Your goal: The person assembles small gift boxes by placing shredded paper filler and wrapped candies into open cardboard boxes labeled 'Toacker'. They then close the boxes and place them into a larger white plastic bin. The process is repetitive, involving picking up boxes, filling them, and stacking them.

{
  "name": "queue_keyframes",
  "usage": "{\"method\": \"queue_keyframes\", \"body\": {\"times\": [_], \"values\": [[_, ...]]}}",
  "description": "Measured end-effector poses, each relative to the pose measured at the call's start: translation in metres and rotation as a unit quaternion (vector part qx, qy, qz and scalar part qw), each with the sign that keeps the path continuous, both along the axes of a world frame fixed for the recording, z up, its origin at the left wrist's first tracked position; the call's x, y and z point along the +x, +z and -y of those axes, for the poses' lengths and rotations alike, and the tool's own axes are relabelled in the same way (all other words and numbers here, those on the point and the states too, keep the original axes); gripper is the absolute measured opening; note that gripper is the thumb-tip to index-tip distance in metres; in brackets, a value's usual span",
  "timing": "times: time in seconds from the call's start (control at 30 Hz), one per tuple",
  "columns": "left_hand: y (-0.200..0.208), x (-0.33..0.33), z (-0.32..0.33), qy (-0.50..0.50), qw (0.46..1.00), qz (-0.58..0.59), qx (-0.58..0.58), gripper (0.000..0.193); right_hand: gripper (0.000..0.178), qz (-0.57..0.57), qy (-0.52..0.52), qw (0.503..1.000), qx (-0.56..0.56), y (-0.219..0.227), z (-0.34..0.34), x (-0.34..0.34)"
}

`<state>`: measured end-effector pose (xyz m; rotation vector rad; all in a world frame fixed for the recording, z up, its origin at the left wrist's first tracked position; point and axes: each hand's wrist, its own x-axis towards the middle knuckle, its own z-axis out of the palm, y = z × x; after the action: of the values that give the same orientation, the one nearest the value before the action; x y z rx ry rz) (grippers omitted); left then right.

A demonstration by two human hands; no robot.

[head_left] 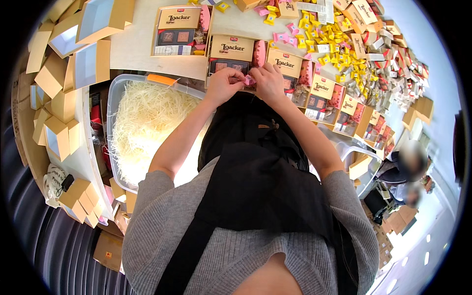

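Pinching one pink piece (249,80), apparently with both hands (224,87), at one filled box (208,63); one straw-filled tub (112,105) nearby.

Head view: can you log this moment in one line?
left hand: on pink wrapped piece; right hand: on same piece; beneath: open filled box; left: bin of pale shreds
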<state>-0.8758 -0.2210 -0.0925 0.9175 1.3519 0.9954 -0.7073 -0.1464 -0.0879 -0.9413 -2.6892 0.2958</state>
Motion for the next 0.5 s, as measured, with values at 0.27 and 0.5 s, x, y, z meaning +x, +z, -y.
{"method": "queue_keyframes", "body": {"times": [0.27, 0.5], "values": [[-0.006, 0.005, -0.01, -0.056, 0.987, -0.153, -0.015, 0.022, 0.018, -0.039, -0.046, 0.997, -0.053, -0.001, -0.004, 0.0], [-0.008, 0.013, -0.017, -0.088, 0.949, -0.285, 0.101, 0.027, 0.015, -0.045, -0.063, 0.995, -0.067, -0.004, -0.006, 0.002]]}}
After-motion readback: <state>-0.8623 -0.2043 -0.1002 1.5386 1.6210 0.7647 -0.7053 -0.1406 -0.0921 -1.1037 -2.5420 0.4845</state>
